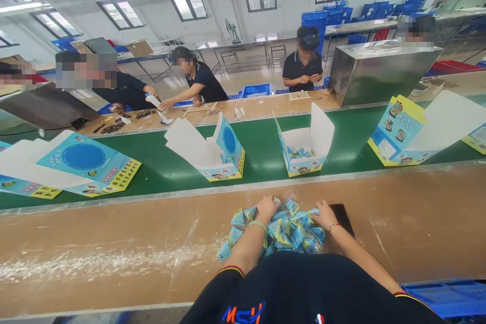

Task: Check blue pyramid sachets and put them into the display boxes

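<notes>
My blue packets [296, 234] lie heaped at lower centre, between and below my left hand [268, 208] at their upper edge and right hand [325, 215] at their right, whose grips I cannot tell.

Packets [298, 235] below — belt [261, 147] gap between boxes [308, 165]

The near side of the blue packets [297, 235] is hidden by the dark shirt [296, 288]. Whether anything is gripped by the left hand [268, 207] or right hand [323, 214] cannot be made out. A black flat object [343, 215] is partly covered by the right forearm [362, 255]. The rightmost box [476, 139] is cut off by the view's edge.
</notes>
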Action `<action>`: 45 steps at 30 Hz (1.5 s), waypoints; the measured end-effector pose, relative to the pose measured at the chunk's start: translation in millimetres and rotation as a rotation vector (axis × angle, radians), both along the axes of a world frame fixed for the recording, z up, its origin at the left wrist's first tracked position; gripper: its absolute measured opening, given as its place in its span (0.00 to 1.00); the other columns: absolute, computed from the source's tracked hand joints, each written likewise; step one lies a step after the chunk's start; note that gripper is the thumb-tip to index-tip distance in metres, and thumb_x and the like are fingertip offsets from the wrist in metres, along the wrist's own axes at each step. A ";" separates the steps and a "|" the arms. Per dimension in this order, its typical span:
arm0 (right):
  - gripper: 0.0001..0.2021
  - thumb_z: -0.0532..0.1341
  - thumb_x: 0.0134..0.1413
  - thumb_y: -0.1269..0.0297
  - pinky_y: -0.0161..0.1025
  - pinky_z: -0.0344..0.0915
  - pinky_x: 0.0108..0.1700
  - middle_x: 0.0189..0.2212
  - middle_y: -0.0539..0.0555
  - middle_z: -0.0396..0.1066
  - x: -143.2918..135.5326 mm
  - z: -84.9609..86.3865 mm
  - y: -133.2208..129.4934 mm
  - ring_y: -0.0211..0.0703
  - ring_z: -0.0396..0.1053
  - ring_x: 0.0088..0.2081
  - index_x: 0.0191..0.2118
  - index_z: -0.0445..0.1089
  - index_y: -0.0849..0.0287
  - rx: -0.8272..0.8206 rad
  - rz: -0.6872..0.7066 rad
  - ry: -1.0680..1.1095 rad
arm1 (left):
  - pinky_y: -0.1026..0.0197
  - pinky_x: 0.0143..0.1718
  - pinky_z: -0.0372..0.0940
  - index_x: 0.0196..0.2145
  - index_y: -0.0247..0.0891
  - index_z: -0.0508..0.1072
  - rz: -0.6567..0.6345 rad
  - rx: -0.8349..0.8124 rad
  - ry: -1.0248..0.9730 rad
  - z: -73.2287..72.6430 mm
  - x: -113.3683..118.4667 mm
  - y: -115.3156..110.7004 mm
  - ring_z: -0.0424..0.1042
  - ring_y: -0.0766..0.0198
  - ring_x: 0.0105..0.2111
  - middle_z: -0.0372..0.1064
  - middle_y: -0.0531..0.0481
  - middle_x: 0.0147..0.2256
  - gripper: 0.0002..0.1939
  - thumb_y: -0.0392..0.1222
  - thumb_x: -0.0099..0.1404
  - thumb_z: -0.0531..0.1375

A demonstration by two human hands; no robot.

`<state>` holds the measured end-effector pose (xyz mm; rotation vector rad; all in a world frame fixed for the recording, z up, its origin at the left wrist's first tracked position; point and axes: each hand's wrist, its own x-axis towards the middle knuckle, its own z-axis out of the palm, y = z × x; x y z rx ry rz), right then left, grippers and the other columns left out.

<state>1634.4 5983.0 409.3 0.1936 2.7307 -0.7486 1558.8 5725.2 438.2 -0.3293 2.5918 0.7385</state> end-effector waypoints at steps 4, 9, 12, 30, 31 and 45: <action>0.14 0.64 0.52 0.69 0.36 0.62 0.49 0.45 0.58 0.73 6.2 -3.8 24.7 0.46 0.71 0.47 0.47 0.74 0.59 -0.064 0.046 0.026 | 0.56 0.45 0.64 0.40 0.38 0.74 0.107 0.207 0.046 4.1 -7.0 7.0 0.72 0.47 0.49 0.76 0.40 0.43 0.16 0.50 0.58 0.62; 0.10 0.59 0.58 0.62 0.39 0.62 0.48 0.43 0.61 0.73 14.9 -0.5 47.6 0.50 0.71 0.47 0.40 0.75 0.60 -0.046 0.035 0.088 | 0.63 0.35 0.65 0.50 0.38 0.71 0.216 0.609 0.071 27.6 -6.9 10.5 0.73 0.60 0.37 0.75 0.46 0.40 0.27 0.56 0.58 0.62; 0.11 0.57 0.58 0.58 0.40 0.63 0.40 0.32 0.58 0.74 19.2 6.9 51.2 0.50 0.72 0.38 0.34 0.73 0.58 -0.032 0.026 0.119 | 0.65 0.32 0.65 0.52 0.39 0.71 0.254 0.831 0.052 49.5 13.3 10.0 0.72 0.66 0.31 0.75 0.48 0.38 0.32 0.58 0.54 0.65; 0.22 0.52 0.51 0.42 0.44 0.65 0.32 0.25 0.58 0.77 25.2 31.6 94.2 0.55 0.74 0.29 0.23 0.71 0.53 -0.178 0.108 0.323 | 0.52 0.44 0.67 0.29 0.39 0.67 0.191 1.229 -0.205 82.9 136.6 38.4 0.78 0.55 0.35 0.74 0.52 0.27 0.29 0.59 0.40 0.74; 0.22 0.52 0.51 0.42 0.45 0.65 0.32 0.24 0.58 0.77 25.4 40.4 95.3 0.55 0.73 0.28 0.23 0.71 0.53 -0.194 0.110 0.302 | 0.52 0.45 0.67 0.28 0.39 0.67 0.183 1.223 -0.198 85.0 135.4 40.9 0.78 0.54 0.36 0.74 0.52 0.27 0.28 0.59 0.40 0.74; 0.22 0.61 0.51 0.38 0.40 0.68 0.26 0.23 0.55 0.72 56.2 263.2 162.8 0.49 0.70 0.25 0.26 0.72 0.53 -0.558 0.175 0.465 | 0.58 0.38 0.66 0.26 0.37 0.69 0.157 1.147 -0.049 102.9 130.4 75.5 0.71 0.63 0.30 0.68 0.54 0.27 0.28 0.62 0.42 0.72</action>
